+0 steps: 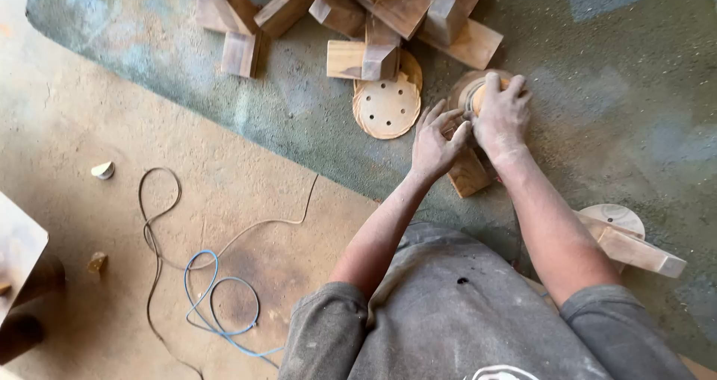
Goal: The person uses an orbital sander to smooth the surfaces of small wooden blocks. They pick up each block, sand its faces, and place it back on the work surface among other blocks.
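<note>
1. My right hand (502, 115) closes over the round sander (478, 92), pressing it down on the wood block (469, 172) on the floor
2. My left hand (437, 142) lies open, fingers spread, steadying that block
3. Judged progress: one block under work; a pile of blocks (358, 14) lies beyond, finish unclear

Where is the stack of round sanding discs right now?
In the head view, the sanding discs lie on the green mat, just left of the left hand and directly below the pile of wood blocks.
</note>
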`<state>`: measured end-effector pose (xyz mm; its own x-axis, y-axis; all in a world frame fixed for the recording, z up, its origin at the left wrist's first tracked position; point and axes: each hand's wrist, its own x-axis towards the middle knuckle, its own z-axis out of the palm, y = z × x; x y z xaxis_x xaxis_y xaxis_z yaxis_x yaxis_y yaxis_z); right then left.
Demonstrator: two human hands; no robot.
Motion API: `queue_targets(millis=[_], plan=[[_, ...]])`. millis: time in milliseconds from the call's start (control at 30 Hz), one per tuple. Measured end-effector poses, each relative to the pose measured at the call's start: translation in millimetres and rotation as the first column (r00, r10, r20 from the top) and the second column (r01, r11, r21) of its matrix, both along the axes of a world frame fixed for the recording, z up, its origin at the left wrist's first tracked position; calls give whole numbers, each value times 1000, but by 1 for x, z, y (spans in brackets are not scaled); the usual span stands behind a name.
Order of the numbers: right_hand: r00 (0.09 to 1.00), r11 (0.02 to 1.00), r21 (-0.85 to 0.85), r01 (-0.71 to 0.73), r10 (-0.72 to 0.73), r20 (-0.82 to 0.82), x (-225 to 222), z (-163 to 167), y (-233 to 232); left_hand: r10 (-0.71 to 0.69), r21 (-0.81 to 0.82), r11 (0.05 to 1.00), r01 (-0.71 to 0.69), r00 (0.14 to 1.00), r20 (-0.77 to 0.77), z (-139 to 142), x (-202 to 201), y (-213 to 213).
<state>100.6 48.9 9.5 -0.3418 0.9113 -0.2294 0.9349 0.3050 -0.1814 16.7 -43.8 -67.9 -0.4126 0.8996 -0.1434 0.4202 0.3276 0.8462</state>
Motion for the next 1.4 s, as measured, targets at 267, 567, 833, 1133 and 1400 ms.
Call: queue_targets(millis=[267,567,833,1133,1400], plan=[[1000,997,-80,14,-13,12,8,-7,-19,50,-3,999,-50,998,37,2,-10,-11],[996,983,-184,26,-9,94,56,-14,-41,14,-7,1000,-13,980,199,13,-15,-7],[954,892,-343,295,-294,57,120,30,-81,148,-164,979,-123,977,152,10,4,-26],[951,928,-213,307,-307,33,139,-16,-112,-145,-16,989,147,985,97,-10,61,-84],[984,979,-132,157,-144,101,119,-44,-85,-146,-155,972,177,970,196,-1,56,-72]])
